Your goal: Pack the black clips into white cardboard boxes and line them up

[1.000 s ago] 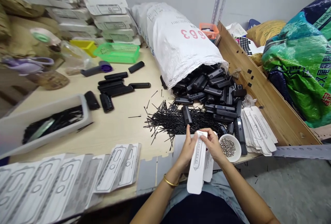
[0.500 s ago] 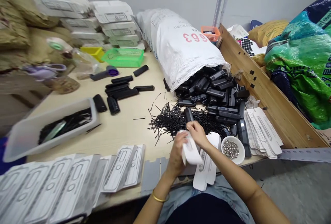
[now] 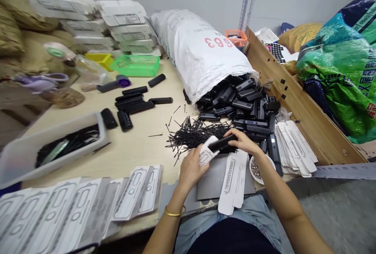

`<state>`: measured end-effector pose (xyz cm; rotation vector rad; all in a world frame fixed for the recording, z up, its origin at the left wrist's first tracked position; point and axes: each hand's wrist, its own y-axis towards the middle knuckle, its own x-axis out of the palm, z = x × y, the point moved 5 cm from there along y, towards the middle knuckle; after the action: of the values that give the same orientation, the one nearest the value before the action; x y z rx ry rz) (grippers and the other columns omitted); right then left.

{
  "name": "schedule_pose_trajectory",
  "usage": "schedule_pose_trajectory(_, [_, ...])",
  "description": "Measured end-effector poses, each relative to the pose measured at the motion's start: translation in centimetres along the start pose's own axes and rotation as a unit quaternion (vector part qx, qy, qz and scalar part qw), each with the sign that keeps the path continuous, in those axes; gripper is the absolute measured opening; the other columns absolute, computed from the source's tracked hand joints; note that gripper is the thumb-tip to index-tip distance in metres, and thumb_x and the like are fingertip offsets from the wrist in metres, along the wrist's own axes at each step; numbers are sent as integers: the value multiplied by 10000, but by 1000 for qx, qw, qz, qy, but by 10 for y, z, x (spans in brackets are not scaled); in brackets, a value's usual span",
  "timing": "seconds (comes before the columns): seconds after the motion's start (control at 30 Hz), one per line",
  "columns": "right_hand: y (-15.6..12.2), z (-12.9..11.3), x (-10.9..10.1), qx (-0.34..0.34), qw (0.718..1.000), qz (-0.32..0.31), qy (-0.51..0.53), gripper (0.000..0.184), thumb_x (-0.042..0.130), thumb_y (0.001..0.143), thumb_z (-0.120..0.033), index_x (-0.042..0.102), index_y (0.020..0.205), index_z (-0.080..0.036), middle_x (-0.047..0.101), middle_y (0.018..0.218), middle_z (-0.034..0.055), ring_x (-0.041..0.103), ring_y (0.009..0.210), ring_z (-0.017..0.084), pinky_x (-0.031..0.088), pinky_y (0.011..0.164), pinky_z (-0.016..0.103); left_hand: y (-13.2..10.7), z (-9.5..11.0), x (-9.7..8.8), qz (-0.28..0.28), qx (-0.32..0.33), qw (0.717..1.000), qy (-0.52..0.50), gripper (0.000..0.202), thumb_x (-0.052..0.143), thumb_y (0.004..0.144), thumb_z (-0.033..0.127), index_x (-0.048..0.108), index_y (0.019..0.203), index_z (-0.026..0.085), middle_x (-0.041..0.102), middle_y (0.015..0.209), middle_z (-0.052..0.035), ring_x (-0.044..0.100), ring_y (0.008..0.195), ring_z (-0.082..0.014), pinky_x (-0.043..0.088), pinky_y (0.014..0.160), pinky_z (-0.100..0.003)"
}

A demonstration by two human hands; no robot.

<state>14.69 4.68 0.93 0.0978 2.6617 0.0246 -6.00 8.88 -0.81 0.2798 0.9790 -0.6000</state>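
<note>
The black case (image 3: 223,143) has moved to the carton (image 3: 205,155), one end unclear.

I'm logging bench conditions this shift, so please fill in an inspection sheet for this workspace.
Surface: pale tabletop, grey panel near the person.
Job's things: white printed carton and elongated black casing, both in hand; flat cartons at the near edge.
Clutter: thin black sticks heaped loose; black casings spilling from a white sack; bowl of small metal parts.
Hands: left hand holds the carton; right hand holds the casing, one end at the carton's opening.
Cables: nothing seen.
Surroundings: wooden board and green plastic bag right, brown sacks left.
</note>
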Motion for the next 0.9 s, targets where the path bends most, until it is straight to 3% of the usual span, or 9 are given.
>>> schedule_pose_trajectory(0.07, [-8,-12,6,-25,999,-40,-3,196,576,775,-211,578,971,-197,580,978,13,538,934,166,403,856,297,2,12,7,-21,47,998,-33,601,583,688,252,446,1271,208,584,1037,-89,568,910,-251,451,766,-350])
schedule_pose_trajectory(0.2, [-11,5,6,34,993,76,-84,188,449,883,-244,548,1040,-209,582,969,36,539,868,157,420,776,288,0,7,8,29,9,986,-166,589,598,700,291,450,1263,199,568,1152,-95,555,1028,-249,443,864,-361])
schedule_pose_trajectory(0.3, [-14,30,6,61,968,90,-227,59,571,796,-155,605,832,-186,584,891,53,511,874,189,400,784,313,-3,0,5,71,-10,970,-231,642,630,695,303,429,1294,186,537,1239,-100,507,1144,-250,388,974,-373])
schedule_pose_trajectory(0.47, [-20,44,-5,54,962,113,-243,103,572,806,-164,610,712,-183,604,844,54,509,863,192,396,809,332,-4,13,10,79,24,970,-227,686,602,720,248,351,1357,196,468,1330,-91,441,1230,-225,339,1041,-376])
schedule_pose_trajectory(0.53, [-24,36,-17,55,967,167,-186,110,546,832,-214,602,741,-185,614,838,46,529,835,180,416,791,325,-3,18,13,86,31,975,-203,697,589,721,229,333,1367,181,457,1338,-107,433,1234,-235,343,1038,-388])
schedule_pose_trajectory(0.6, [-30,24,-28,54,968,240,-37,115,524,847,-276,570,791,-187,624,816,34,556,751,158,448,722,305,-1,22,17,92,35,979,-176,712,582,711,206,324,1374,170,466,1322,-121,433,1227,-250,352,1028,-406])
schedule_pose_trajectory(0.7, [-35,-2,-26,31,936,300,180,152,541,838,-333,516,911,-202,635,817,16,572,672,134,469,651,279,0,30,22,87,44,982,-161,729,582,693,186,327,1375,177,490,1286,-126,440,1212,-272,362,1011,-434])
schedule_pose_trajectory(0.8, [-38,-33,-11,-9,942,314,117,102,578,819,-290,563,880,-209,616,797,12,560,736,143,458,698,291,-1,43,28,66,76,979,-180,753,583,709,194,281,1398,202,465,1316,-120,418,1236,-268,361,1013,-434])
schedule_pose_trajectory(0.9, [-41,-54,10,-62,970,234,-18,93,568,827,-225,635,764,-213,622,802,22,534,825,167,421,819,347,-4,52,31,64,121,970,-201,728,556,753,195,237,1407,221,420,1362,-113,398,1262,-245,346,1031,-420])
